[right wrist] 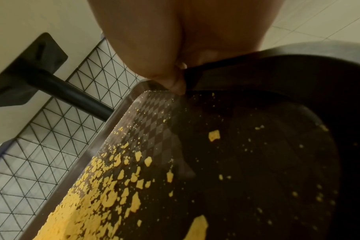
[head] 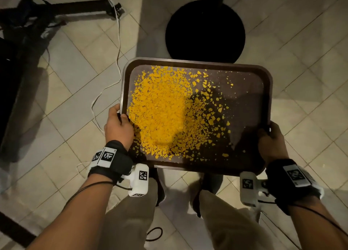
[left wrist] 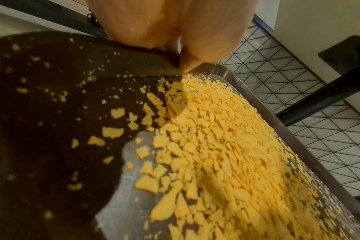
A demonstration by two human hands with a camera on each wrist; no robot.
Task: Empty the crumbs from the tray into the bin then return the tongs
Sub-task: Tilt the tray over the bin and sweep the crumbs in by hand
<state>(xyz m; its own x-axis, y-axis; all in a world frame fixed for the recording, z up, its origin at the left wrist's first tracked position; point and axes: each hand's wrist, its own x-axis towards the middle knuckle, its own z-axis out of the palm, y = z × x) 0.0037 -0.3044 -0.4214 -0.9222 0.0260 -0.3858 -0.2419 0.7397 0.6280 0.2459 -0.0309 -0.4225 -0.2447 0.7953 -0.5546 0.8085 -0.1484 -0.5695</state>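
I hold a dark brown tray point(head: 268, 99) level over the tiled floor, in front of my legs. A wide heap of yellow crumbs point(head: 162, 108) covers its left half and thins out to the right. My left hand point(head: 120, 116) grips the left rim, thumb on top beside the crumbs point(left wrist: 226, 146). My right hand point(head: 268, 131) grips the right rim near the front corner, its thumb point(right wrist: 176, 87) pressed on the rim of the tray point(right wrist: 257, 146). No tongs or bin can be made out in any view.
A black round table base point(head: 205, 31) with its post stands just beyond the tray. A white cable point(head: 118, 42) trails over the floor on the left, near a black stand point(head: 56, 10) and a dark bulky object point(head: 11, 99). A wire grid point(left wrist: 287, 81) shows behind the tray.
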